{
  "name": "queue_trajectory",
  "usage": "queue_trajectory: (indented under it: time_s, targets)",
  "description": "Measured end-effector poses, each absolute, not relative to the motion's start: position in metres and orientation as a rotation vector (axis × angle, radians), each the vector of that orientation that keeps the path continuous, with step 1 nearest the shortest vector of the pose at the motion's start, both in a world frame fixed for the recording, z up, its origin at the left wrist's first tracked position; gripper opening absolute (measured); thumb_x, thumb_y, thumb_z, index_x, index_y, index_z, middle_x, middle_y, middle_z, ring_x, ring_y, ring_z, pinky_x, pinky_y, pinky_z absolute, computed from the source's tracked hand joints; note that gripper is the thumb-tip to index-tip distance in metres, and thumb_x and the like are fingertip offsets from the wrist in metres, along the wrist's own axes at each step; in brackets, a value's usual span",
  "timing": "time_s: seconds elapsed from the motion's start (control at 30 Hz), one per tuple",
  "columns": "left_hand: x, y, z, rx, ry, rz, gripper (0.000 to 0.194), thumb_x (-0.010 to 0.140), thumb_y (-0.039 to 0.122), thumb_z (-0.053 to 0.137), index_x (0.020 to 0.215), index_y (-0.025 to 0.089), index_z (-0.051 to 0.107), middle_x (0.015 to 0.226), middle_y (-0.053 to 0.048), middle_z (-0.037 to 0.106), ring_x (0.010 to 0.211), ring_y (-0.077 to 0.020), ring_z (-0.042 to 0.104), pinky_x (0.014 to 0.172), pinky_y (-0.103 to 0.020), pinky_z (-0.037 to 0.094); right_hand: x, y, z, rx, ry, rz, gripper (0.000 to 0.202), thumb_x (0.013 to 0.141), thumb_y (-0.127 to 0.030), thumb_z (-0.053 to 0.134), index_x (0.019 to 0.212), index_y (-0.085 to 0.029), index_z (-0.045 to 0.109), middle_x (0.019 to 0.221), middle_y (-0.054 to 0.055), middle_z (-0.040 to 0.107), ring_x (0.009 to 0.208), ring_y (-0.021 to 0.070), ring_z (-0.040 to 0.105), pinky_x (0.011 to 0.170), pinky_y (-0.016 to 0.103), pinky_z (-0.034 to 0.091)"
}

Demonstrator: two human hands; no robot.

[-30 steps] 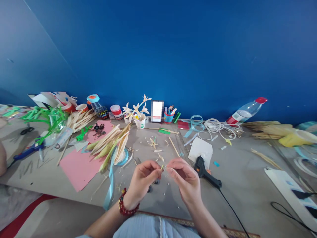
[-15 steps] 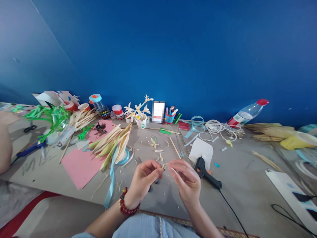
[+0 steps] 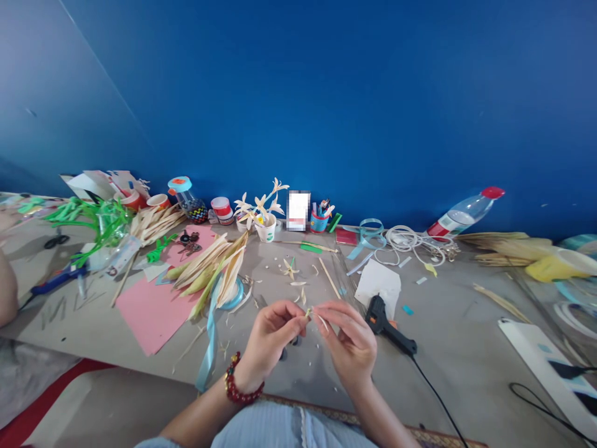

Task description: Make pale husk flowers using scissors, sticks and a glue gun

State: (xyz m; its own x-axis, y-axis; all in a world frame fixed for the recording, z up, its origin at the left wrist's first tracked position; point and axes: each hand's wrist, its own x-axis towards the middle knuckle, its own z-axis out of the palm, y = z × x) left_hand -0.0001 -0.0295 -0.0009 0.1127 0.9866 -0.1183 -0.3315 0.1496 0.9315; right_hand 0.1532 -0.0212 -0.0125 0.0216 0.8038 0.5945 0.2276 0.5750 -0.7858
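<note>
My left hand (image 3: 275,331), with a red bead bracelet at the wrist, pinches a small pale green piece (image 3: 308,313) between thumb and fingertips. My right hand (image 3: 351,339) meets it from the other side, thumb and fingers pressed together at the tips. A narrow white sliver (image 3: 323,322) shows along the right fingers; it may be a strip of husk. Just beyond my hands lies a cream husk flower (image 3: 290,269) with loose petals (image 3: 303,294) near it. A pair of dark scissors seems partly hidden beneath my left hand.
A black glue gun (image 3: 389,326) with a cord lies right of my right hand. Corn husks (image 3: 209,267), pink paper (image 3: 153,314) and blue ribbon (image 3: 209,348) are at left. A flower pot (image 3: 265,231) stands behind; a power strip (image 3: 536,367) sits at right. A co-worker's arm (image 3: 7,289) shows far left.
My right fingertips have closed in slightly toward the piece in my left hand. At far left, the co-worker's hand and arm have drawn further left.
</note>
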Motion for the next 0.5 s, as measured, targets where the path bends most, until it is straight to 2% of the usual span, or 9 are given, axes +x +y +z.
queue_trajectory:
  time_s: [0.17, 0.5]
  targets:
    - [-0.0002, -0.0308, -0.0020, 0.896, 0.954, 1.191, 0.020, 0.078, 0.032, 0.073, 0.074, 0.015, 0.065, 0.061, 0.001, 0.061, 0.055, -0.0075, 0.050, 0.056, -0.019, 0.039, 0.1525, -0.0217, -0.0097, -0.899, -1.558, 0.473, 0.024, 0.083, -0.006, 0.066, 0.095, -0.025, 0.074, 0.088, 0.005, 0.071, 0.075, 0.0192, 0.068, 0.068, 0.033, 0.057]
    - [-0.0015, -0.0291, -0.0028, 0.905, 0.926, 1.202, 0.019, 0.080, 0.030, 0.073, 0.074, 0.014, 0.066, 0.062, 0.001, 0.061, 0.056, -0.0068, 0.051, 0.056, -0.018, 0.040, 0.1544, -0.0209, -0.0055, -0.888, -1.654, 0.304, 0.026, 0.081, -0.002, 0.066, 0.095, -0.022, 0.071, 0.088, 0.005, 0.070, 0.079, 0.0182, 0.067, 0.071, 0.031, 0.054]
